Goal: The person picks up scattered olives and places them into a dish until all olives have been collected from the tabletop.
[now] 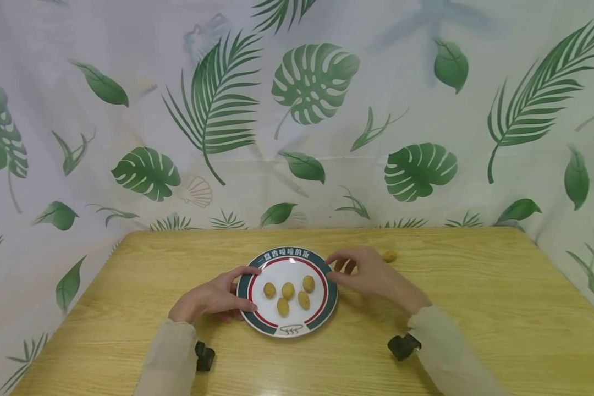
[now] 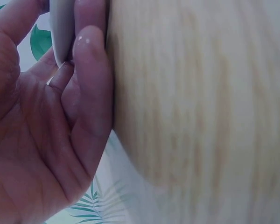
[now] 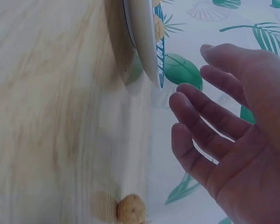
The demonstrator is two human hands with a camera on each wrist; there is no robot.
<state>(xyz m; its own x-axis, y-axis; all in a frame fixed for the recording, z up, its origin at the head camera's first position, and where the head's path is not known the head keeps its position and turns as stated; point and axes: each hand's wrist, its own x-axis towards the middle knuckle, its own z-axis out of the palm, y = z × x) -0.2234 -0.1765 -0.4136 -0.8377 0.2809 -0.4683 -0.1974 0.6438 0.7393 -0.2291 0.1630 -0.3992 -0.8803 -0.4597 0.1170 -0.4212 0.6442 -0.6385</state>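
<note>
While the left hand (image 1: pixel 210 297) grips the plate (image 1: pixel 292 270) at its left side, five potato-like lumps (image 1: pixel 288 290) lie on the plate and the right hand (image 1: pixel 368 272), loosely curved and holding nothing, hovers just beside its right rim. A lone lump (image 1: pixel 389 256) sits on the table (image 1: pixel 475 302) to the plate's right, nearer the right hand; its long axis is hard to read, the right wrist view crops it, and the plate hides part of the left hand.

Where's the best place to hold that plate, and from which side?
Hold the plate by its dark rim, probably from left and right together: it is wide and round, its edge stands clear of the table, and five small oval pieces lie on its white middle.
</note>
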